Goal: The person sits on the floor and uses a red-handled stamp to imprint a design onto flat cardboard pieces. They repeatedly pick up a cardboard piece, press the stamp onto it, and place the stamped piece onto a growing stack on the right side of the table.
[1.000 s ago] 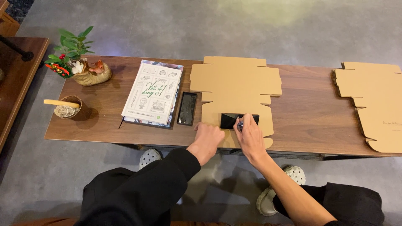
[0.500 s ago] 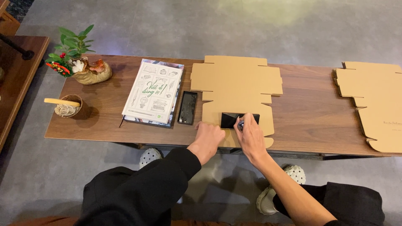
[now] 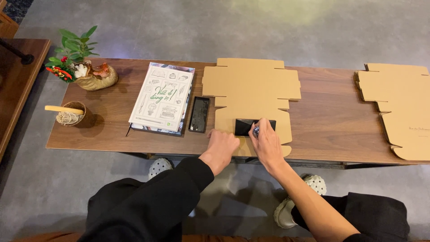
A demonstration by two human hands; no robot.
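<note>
Cardboard lies flat and unfolded on the long wooden table point(image 3: 331, 116): the die-cut box blank point(image 3: 251, 89) in front of the person shows no crease raised, no flap tucked, no wall standing. As a judgement from how it lies, the box-making has barely begun; every fold is left to do.

A small black rectangular object point(image 3: 245, 127) sits on the near panel of the blank, close to the table's front edge. The right hand point(image 3: 268, 144) rests against its right end, fingers curled over that end and seemingly pinching something small and dark with a glint on it; what that item is cannot be told at this size, nor how tightly the fingers close on it. The left hand point(image 3: 222, 145) is drawn into a loose fist, knuckles down on the near left corner of the blank, pressing or steadying the cardboard and holding nothing that shows.

To the left of the blank, a black phone point(image 3: 199, 114) lies flat just beside a white illustrated book point(image 3: 162, 97), which rests on a second book or pad whose edge peeks out beneath. Further left stand a small potted plant in a shell-shaped holder point(image 3: 87, 74) and a little round cup with a wooden stick across it point(image 3: 68, 114). A second flat blank point(image 3: 398, 103) waits at the far right end of the table, well apart from the hands and equally unfolded, so by appearance that one is untouched too.
</note>
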